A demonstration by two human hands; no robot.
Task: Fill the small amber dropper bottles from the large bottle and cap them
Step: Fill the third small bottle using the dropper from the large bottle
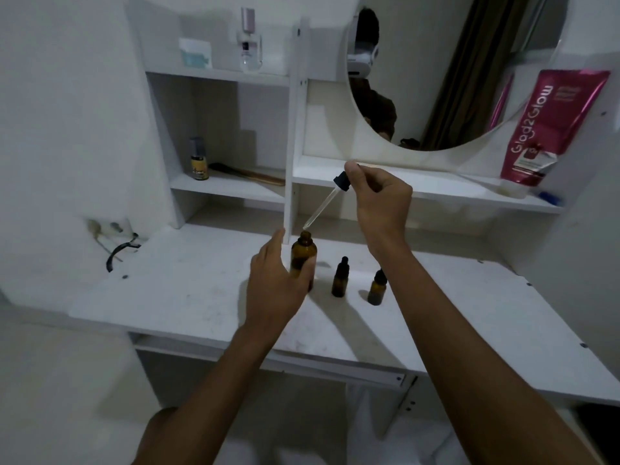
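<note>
The large amber bottle (pixel 303 255) stands uncapped on the white desk (pixel 188 297). My left hand (pixel 273 283) wraps round its left side and holds it upright. My right hand (pixel 379 203) pinches the black top of a glass dropper (pixel 330 199), which slants down with its tip just above the bottle's mouth. Two small amber dropper bottles stand to the right, both with black caps on: one (pixel 340 278) beside the large bottle, the other (pixel 377 288) partly behind my right forearm.
Shelves rise behind the desk, holding a small yellow-labelled bottle (pixel 199 161), a wooden-handled tool (pixel 248 174) and a perfume bottle (pixel 250 41). A round mirror (pixel 446 72) and a pink tube (pixel 550 129) are at the right. A black cable (pixel 117 255) lies at the left.
</note>
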